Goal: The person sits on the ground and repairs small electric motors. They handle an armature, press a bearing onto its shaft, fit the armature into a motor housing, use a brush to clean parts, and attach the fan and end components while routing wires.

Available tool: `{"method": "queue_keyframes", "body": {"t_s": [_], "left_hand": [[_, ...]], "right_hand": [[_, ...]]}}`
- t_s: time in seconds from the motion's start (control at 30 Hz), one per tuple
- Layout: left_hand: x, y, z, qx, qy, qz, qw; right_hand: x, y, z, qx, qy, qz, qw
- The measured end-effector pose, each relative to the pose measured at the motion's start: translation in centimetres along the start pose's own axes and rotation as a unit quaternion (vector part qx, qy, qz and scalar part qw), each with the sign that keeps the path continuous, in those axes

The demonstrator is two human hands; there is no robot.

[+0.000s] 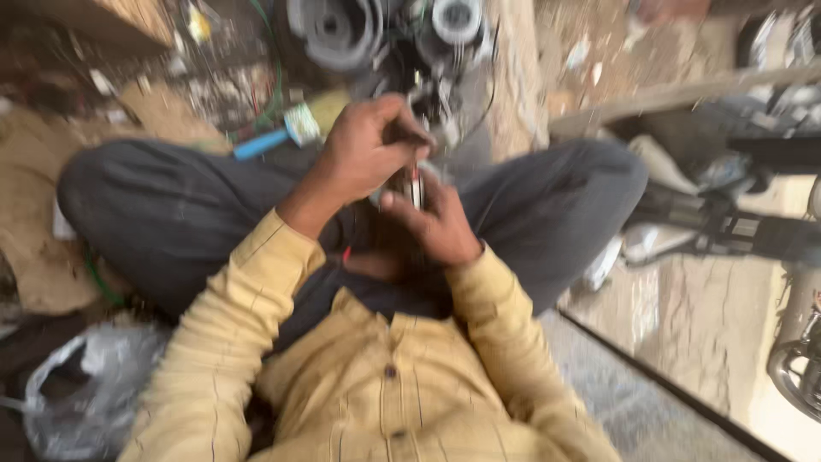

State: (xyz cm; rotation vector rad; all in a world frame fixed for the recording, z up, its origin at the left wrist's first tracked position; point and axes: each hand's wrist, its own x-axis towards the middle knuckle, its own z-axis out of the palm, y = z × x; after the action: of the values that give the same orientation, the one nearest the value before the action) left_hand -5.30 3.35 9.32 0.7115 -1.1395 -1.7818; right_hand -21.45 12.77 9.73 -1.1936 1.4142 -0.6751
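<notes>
We see both hands meeting over the lap, and the picture is blurred by motion. The left hand (368,154) is closed in a narrow grip around a thin dark tool (409,134), its fingers curled over the top. The right hand (436,224) sits just below it, holding a small metal part (414,183) upright between thumb and fingers; the part is silvery with a red streak, and we cannot tell its exact shape. The tool tip meets the top of the part. Both sleeves are pale yellow, and dark grey trousers cover the crossed legs on the floor. Beyond the hands stands a grey engine assembly (376,34). A blue-handled tool (261,143) lies on the ground to the left. A crumpled plastic bag (85,393) lies at lower left.
</notes>
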Motion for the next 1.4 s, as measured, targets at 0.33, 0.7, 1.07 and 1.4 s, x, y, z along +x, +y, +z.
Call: {"method": "queue_keyframes", "body": {"t_s": [0.33, 0.7, 1.07, 1.4], "left_hand": [[1.3, 1.9, -6.7, 0.413, 0.323, 0.051, 0.85], [-4.0, 1.0, 2.5, 0.064, 0.003, 0.137, 0.988], [-3.5, -0.9, -4.2, -0.218, 0.254, 0.031, 0.942], [-4.5, 0.7, -4.8, -0.43, 0.143, 0.051, 0.89]], "right_hand": [[0.1, -1.9, -3.8, 0.231, -0.051, -0.06, 0.97], [2.4, -4.4, -2.5, 0.346, 0.063, -0.085, 0.932], [2.3, -0.7, -3.1, -0.179, 0.126, -0.145, 0.965], [1.4, 1.6, -3.6, -0.277, 0.148, -0.084, 0.946]]}}
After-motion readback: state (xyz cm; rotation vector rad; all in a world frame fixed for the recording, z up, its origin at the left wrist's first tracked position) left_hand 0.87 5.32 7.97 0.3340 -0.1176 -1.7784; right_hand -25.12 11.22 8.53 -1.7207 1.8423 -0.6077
